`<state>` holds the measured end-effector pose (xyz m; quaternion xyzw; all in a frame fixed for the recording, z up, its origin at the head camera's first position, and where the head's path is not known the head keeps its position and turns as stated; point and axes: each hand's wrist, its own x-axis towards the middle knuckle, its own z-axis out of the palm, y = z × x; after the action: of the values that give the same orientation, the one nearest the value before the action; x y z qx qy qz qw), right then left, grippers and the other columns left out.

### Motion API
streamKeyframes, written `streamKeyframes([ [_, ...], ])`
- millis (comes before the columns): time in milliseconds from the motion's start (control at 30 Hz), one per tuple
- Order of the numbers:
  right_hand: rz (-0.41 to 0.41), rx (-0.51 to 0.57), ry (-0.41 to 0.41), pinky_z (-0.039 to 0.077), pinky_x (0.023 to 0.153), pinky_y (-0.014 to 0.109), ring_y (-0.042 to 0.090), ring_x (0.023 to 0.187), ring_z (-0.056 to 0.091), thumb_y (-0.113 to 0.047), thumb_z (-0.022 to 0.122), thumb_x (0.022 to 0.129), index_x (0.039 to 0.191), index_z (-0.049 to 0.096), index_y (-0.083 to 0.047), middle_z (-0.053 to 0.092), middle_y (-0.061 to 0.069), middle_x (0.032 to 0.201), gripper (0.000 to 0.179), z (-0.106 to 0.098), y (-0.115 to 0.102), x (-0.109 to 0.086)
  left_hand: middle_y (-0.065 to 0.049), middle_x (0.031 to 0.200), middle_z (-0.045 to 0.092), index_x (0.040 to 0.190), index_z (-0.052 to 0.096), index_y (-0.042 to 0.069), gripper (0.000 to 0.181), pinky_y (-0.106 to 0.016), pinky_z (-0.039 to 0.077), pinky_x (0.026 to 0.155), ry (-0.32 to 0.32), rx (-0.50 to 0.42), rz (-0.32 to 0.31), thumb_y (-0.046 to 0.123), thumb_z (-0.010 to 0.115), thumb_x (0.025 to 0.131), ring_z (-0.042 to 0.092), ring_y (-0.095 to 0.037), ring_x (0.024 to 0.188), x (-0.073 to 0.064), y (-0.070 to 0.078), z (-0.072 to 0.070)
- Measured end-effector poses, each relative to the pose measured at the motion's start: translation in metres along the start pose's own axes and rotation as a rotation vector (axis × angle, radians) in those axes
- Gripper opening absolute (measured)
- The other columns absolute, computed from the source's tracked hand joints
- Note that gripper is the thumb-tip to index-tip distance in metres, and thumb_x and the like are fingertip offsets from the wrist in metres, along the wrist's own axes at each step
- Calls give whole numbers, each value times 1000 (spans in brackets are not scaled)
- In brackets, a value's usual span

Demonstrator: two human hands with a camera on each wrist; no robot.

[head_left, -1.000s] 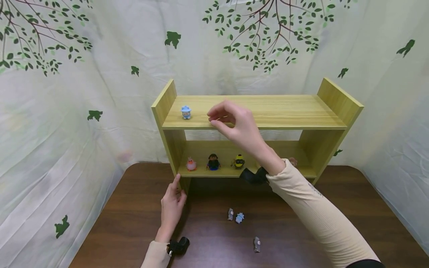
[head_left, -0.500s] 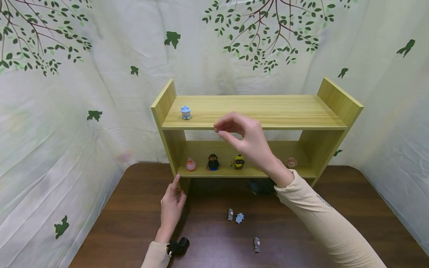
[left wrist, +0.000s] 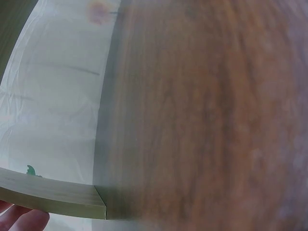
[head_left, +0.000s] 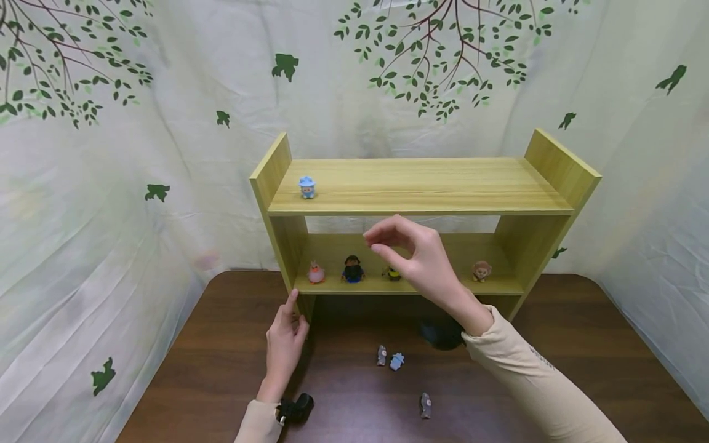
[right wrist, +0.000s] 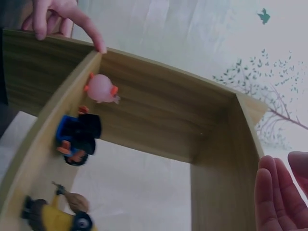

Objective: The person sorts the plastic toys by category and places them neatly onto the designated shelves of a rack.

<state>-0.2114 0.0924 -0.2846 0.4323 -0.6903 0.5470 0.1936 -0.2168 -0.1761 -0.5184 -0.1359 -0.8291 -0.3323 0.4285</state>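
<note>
Right hand (head_left: 415, 255) has moved down and slightly right, from the top board (head_left: 421, 184) to before the lower bay. Fingers gently bent, thumb a little apart; nothing seen held. Left hand (head_left: 284, 341) unmoved: forefinger extended, tip touching the left front edge of the rack (head_left: 559, 175); no item held. Lower board (head_left: 506, 281), left to right: pink figure (head_left: 316, 272), dark figure (head_left: 352, 270), yellow figure (head_left: 394, 275) partly hidden by that right hand, brown figure (head_left: 480, 271). Hatted figure (head_left: 307, 187) stands top left. On the table (head_left: 205, 369): 1 grey figure (head_left: 381, 355) beside 1 blue figure (head_left: 396, 361); 2nd grey figure (head_left: 425, 406) nearer.
</note>
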Motion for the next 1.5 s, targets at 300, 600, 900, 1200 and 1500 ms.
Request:
streamKeyframes([
  [300,68,3,-23,52,77,33,24,89,64,7,63,86,103,66,-2,67,4,101,18,1,10,-21,-7,80,49,144,39,19,79,-34,50,51,5,-1,8,-16,61,76,56,-24,64,0,1,0],
  [600,105,18,-23,52,79,33,25,89,64,6,63,87,103,66,-3,67,6,99,18,5,20,-41,-7,80,49,144,38,19,80,-32,49,50,5,10,15,-16,61,76,52,-21,60,0,1,-1],
  [900,210,11,-37,52,79,35,32,87,64,12,61,85,99,64,4,66,16,94,16,10,13,-55,-9,79,48,144,37,20,79,-33,48,50,-4,11,-1,-15,61,77,52,-23,60,0,1,-1],
  [1200,293,4,-54,51,80,33,29,87,65,9,62,86,98,65,5,67,14,94,13,17,9,-68,-9,79,47,145,36,21,81,-31,47,50,-8,9,-6,-15,61,77,49,-21,60,0,2,-1],
  [1500,343,19,-61,52,79,33,29,86,66,7,63,86,97,65,3,67,9,94,12,21,21,-84,-9,79,47,145,36,21,81,-30,46,49,-5,13,5,-16,61,77,47,-19,60,0,1,-1],
])
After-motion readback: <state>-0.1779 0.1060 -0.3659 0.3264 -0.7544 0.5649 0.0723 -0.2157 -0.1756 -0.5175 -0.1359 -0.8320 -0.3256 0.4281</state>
